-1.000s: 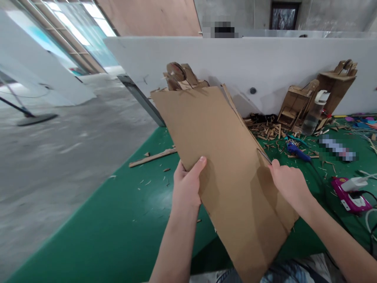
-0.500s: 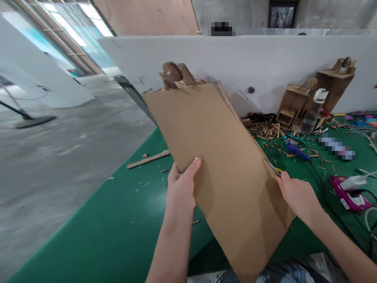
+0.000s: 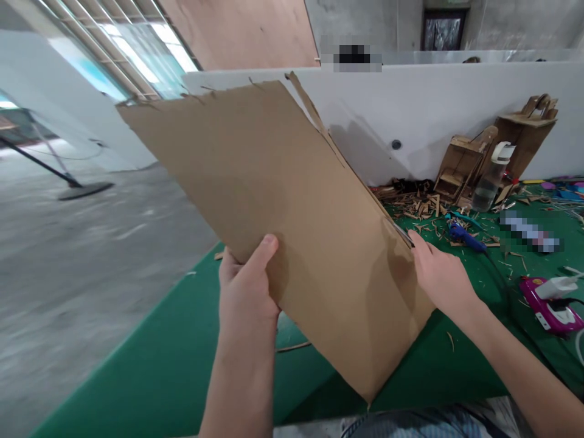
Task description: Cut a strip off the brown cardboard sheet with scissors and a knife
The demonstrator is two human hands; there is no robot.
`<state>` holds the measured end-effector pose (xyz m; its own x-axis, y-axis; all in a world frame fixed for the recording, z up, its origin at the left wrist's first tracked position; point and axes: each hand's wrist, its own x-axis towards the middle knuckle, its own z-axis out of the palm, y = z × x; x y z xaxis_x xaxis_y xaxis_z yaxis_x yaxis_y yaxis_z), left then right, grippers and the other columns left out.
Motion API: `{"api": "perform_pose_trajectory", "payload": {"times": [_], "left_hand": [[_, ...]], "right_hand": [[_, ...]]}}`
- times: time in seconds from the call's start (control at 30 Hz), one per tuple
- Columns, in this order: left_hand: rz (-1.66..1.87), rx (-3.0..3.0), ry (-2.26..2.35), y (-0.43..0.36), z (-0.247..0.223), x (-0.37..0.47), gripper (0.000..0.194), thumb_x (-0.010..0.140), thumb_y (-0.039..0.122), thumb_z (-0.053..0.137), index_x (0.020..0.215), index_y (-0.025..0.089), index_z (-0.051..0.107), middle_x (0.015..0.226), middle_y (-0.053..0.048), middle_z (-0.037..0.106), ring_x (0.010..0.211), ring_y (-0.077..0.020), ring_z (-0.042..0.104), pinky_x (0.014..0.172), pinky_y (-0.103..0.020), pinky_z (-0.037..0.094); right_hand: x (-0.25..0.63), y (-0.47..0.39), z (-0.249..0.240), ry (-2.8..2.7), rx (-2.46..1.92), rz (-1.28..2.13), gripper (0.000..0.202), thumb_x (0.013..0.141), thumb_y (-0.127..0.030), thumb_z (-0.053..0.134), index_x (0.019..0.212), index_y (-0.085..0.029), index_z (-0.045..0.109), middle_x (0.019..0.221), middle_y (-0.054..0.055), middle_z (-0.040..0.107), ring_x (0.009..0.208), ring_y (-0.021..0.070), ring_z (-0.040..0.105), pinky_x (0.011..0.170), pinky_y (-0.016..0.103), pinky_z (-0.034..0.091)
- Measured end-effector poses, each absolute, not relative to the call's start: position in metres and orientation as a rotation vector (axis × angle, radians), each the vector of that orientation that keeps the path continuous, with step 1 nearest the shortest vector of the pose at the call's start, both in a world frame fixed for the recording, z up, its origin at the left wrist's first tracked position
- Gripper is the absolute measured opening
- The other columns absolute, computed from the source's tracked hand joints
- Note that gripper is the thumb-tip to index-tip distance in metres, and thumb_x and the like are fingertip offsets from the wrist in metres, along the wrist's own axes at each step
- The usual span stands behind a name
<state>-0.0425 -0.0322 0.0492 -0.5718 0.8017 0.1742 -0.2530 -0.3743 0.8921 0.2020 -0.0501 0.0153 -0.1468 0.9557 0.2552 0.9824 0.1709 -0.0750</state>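
Above the table [image 3: 141, 383], the cardboard [image 3: 310, 207] leans further left.

So both forearms are bare and reach in over the near edge of the table [image 3: 159, 365]. Left hand [image 3: 250, 280] is up near the left edge, thumb flat on top and angled up to the right, other fingers mostly hidden underneath. Right arm slants in from the near right, right hand [image 3: 440, 267] knuckles up, fingers curled, thumb hidden.
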Motion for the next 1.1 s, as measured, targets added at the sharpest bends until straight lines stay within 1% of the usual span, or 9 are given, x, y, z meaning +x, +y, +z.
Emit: {"api": "perform_pose_trajectory", "payload": {"times": [0.13, 0.27, 0.43, 0.6, 0.7, 0.8, 0.93, 1.1], "left_hand": [[2.020, 0.833, 1.121, -0.026, 0.046, -0.048, 0.036, 0.059, 0.016, 0.077, 0.093, 0.021, 0.069, 0.089, -0.003, 0.070, 0.071, -0.0173, 0.065, 0.070, -0.033, 0.056], [2.038, 0.822, 1.109, -0.023, 0.046, -0.048, 0.040, 0.057, 0.015, 0.077, 0.096, 0.023, 0.070, 0.088, -0.002, 0.070, 0.071, -0.0174, 0.065, 0.069, -0.034, 0.057], [2.084, 0.847, 1.104, -0.022, 0.047, -0.049, 0.041, 0.057, 0.014, 0.076, 0.097, 0.024, 0.071, 0.093, -0.003, 0.070, 0.077, -0.0191, 0.066, 0.068, -0.034, 0.058], [2.084, 0.836, 1.098, -0.019, 0.044, -0.052, 0.043, 0.057, 0.014, 0.077, 0.099, 0.024, 0.071, 0.093, -0.003, 0.070, 0.076, -0.0188, 0.066, 0.067, -0.034, 0.058], [2.092, 0.832, 1.099, -0.018, 0.043, -0.052, 0.045, 0.057, 0.014, 0.077, 0.100, 0.024, 0.070, 0.092, -0.004, 0.071, 0.079, -0.0202, 0.066, 0.069, -0.035, 0.058], [2.083, 0.865, 1.101, -0.017, 0.042, -0.052, 0.046, 0.058, 0.015, 0.077, 0.102, 0.024, 0.070, 0.097, -0.005, 0.071, 0.081, -0.0212, 0.066, 0.070, -0.036, 0.058], [2.097, 0.903, 1.103, -0.016, 0.042, -0.052, 0.045, 0.060, 0.016, 0.077, 0.103, 0.024, 0.069, 0.100, -0.006, 0.070, 0.082, -0.0219, 0.067, 0.071, -0.038, 0.058], [2.114, 0.941, 1.094, -0.014, 0.043, -0.049, 0.042, 0.060, 0.016, 0.077, 0.101, 0.023, 0.069, 0.100, -0.005, 0.071, 0.082, -0.0211, 0.067, 0.073, -0.038, 0.058]], "right_hand": [[0.195, -0.039, 0.016, -2.283, -1.853, -0.281, 0.049, 0.096, -0.022, 0.027, 0.145, -0.024, 0.026, 0.097, 0.007, 0.066, 0.066, 0.0150, 0.061, 0.049, 0.024, 0.033], [0.189, -0.030, 0.020, -2.296, -1.868, -0.356, 0.054, 0.095, -0.020, 0.029, 0.147, -0.025, 0.021, 0.094, 0.008, 0.065, 0.062, 0.0131, 0.058, 0.049, 0.023, 0.031], [0.183, -0.025, 0.022, -2.279, -1.845, -0.388, 0.055, 0.093, -0.019, 0.031, 0.148, -0.024, 0.022, 0.090, 0.007, 0.064, 0.061, 0.0126, 0.057, 0.049, 0.023, 0.030], [0.185, -0.024, 0.019, -2.288, -1.854, -0.381, 0.057, 0.092, -0.018, 0.030, 0.148, -0.024, 0.022, 0.091, 0.007, 0.064, 0.059, 0.0126, 0.055, 0.050, 0.023, 0.032], [0.186, -0.023, 0.019, -2.337, -1.852, -0.340, 0.057, 0.092, -0.017, 0.029, 0.148, -0.024, 0.021, 0.089, 0.007, 0.064, 0.061, 0.0133, 0.056, 0.052, 0.023, 0.034], [0.188, -0.020, 0.022, -2.348, -1.848, -0.337, 0.056, 0.092, -0.018, 0.029, 0.148, -0.024, 0.021, 0.090, 0.007, 0.064, 0.063, 0.0136, 0.057, 0.053, 0.023, 0.036], [0.192, -0.018, 0.028, -2.341, -1.817, -0.352, 0.054, 0.093, -0.021, 0.030, 0.147, -0.023, 0.024, 0.091, 0.006, 0.065, 0.066, 0.0140, 0.058, 0.052, 0.023, 0.035], [0.198, -0.023, 0.026, -2.379, -1.835, -0.340, 0.057, 0.092, -0.020, 0.033, 0.147, -0.023, 0.021, 0.091, 0.006, 0.064, 0.065, 0.0131, 0.058, 0.050, 0.022, 0.034]]}}
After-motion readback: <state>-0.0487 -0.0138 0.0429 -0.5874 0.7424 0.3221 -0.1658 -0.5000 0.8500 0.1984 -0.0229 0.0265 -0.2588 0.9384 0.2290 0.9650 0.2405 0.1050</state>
